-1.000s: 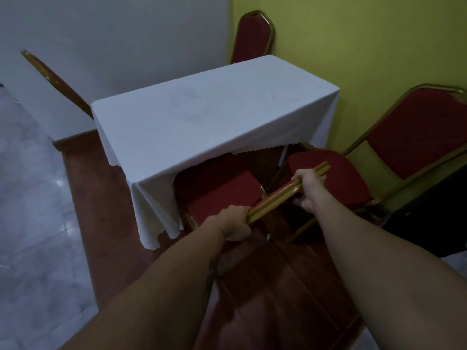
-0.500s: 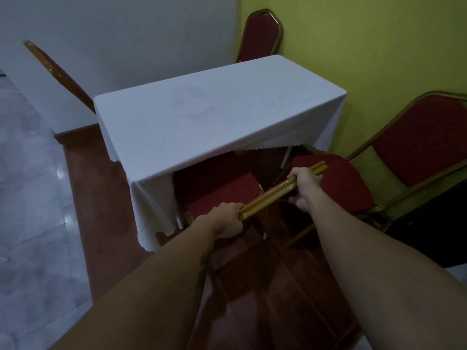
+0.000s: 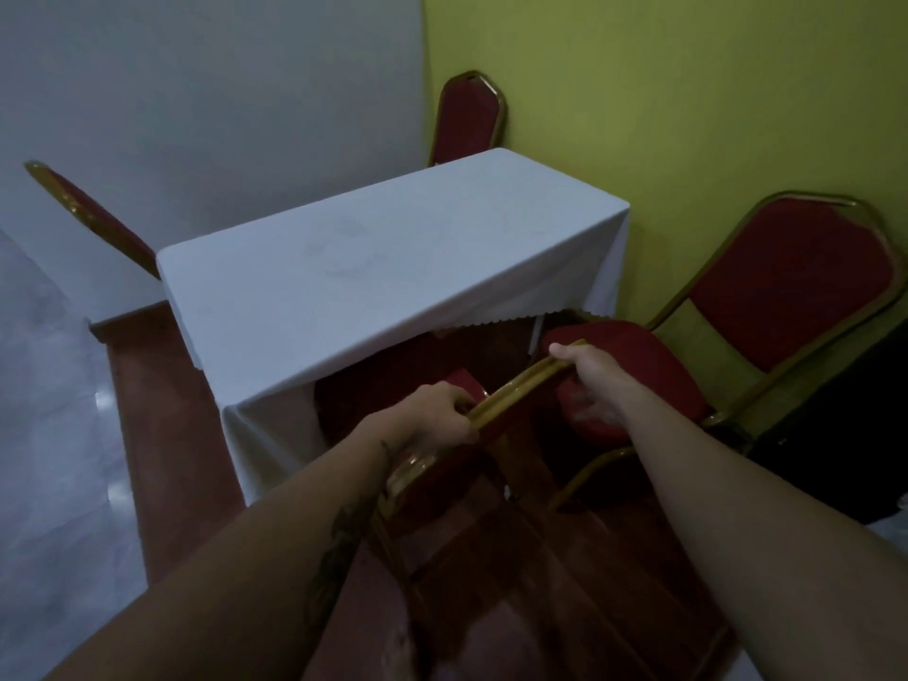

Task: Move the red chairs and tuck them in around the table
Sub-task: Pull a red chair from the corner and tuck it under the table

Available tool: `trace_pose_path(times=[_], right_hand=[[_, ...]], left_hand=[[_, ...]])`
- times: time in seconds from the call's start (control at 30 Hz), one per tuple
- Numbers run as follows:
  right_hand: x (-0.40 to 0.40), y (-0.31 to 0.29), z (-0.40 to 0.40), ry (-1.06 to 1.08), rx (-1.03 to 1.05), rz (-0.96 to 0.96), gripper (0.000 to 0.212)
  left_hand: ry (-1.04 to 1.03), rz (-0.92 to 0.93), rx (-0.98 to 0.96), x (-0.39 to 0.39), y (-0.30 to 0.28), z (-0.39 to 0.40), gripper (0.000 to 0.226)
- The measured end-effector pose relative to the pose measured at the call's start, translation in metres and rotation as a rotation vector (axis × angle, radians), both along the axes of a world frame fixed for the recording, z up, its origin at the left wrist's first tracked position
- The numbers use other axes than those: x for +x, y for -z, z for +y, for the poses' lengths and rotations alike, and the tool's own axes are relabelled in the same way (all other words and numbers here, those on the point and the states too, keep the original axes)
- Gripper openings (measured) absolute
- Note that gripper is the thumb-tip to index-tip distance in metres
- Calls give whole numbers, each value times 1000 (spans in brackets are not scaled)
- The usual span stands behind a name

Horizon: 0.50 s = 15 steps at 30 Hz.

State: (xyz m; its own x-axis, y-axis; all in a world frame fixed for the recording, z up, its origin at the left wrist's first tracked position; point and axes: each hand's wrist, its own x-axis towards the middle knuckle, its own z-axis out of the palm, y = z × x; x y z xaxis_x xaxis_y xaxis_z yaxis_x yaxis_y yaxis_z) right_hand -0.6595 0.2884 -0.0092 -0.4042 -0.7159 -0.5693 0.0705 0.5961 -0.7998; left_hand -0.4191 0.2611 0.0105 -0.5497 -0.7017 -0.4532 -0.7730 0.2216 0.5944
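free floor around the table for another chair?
Free: the left side, floor between the cloth and the pale tiles. Crowded: the right, where the side chair fills the gap to the green wall, close beside the near chair held by both hands.

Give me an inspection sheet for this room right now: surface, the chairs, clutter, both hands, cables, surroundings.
Surface: table under a white tablecloth, nothing on top.
Job's things: four red chairs with gold frames. The held chair is at the near side, its seat under the cloth edge. The right chair stands angled by the table's corner, not tucked in. The far chair is at the far end. The left chair shows only its tilted back.
Clutter: nothing seen.
Grippers: left hand and right hand both grip the held chair's top rail.
Cables: nothing seen.
Surroundings: white wall, green wall, reddish wood floor, grey tiles at left.
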Motion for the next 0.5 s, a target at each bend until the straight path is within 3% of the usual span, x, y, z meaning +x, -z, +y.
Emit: trace_pose_path(times=[0.27, 0.5], right_hand=[[-92, -36, -33, -9, 6, 304, 78], [-206, -85, -30, 56, 91, 598, 73]], left_hand=[[92, 243, -111, -109, -44, -77, 46], [223, 312, -86, -227, -56, -125, 37]])
